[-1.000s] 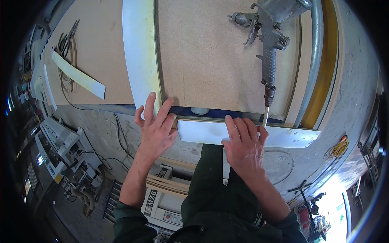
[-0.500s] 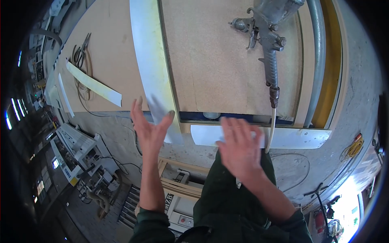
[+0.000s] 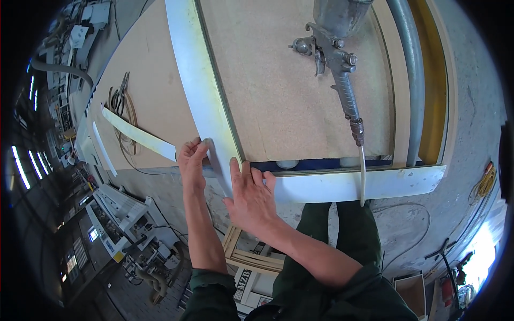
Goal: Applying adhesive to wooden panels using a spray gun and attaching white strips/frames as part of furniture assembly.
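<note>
Right hand [image 3: 251,198]: grip loosely open, nothing grasped, fingers over right edge of long white strip [image 3: 197,75]. Left hand [image 3: 191,165]: fingers bunched at strip's left edge; cannot tell whether pinching. Strip runs away across bench [image 3: 152,80]; spray gun [image 3: 341,88] lies to its right.

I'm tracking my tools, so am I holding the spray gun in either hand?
No, the spray gun rests on the board, clear of both the left hand and the right hand.
</note>
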Motion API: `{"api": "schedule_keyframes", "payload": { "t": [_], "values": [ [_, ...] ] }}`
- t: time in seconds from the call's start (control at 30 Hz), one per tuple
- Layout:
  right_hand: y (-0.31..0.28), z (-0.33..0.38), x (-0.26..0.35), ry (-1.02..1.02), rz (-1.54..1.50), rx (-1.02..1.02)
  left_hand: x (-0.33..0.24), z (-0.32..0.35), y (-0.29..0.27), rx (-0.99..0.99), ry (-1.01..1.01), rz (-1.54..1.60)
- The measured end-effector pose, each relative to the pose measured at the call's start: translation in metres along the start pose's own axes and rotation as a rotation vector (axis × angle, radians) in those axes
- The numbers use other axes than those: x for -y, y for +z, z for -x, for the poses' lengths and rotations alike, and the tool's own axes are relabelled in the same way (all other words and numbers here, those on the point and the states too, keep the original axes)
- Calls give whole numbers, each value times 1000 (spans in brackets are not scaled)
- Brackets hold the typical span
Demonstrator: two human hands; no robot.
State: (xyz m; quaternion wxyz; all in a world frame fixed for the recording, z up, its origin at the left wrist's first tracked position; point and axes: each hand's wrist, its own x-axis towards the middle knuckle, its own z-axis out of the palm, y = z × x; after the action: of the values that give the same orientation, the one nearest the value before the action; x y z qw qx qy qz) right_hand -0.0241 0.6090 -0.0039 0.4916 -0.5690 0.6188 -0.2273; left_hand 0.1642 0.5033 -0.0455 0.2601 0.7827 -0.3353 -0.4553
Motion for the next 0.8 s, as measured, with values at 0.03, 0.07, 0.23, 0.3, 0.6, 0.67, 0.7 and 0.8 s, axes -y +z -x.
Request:
{"api": "schedule_keyframes", "payload": {
  "t": [0.03,0.07,0.23,0.3,0.6,0.67,0.7,0.8],
  "values": [
    [-3,-2,2,13,-22,34,2,-1,-3,0,0,2],
    [-4,-4,3,26,-43,68,5,-3,-7,3,-19,38],
    [-2,-4,5,16,-22,15,7,-7,-9,21,-38,98],
    [-2,-5,6,-2,-6,-3,6,-9,-9,16,-38,104],
    [-7,-11,3,30,4,-3,-2,-3,3,-14,20,-13],
    [-11,-19,2,40,19,5,-2,-3,5,-28,26,-37],
    [-13,-23,0,68,31,23,2,-4,7,-38,12,-68],
    [-14,-60,4,34,-66,-231,10,-7,6,1,94,3]
  ]
}}
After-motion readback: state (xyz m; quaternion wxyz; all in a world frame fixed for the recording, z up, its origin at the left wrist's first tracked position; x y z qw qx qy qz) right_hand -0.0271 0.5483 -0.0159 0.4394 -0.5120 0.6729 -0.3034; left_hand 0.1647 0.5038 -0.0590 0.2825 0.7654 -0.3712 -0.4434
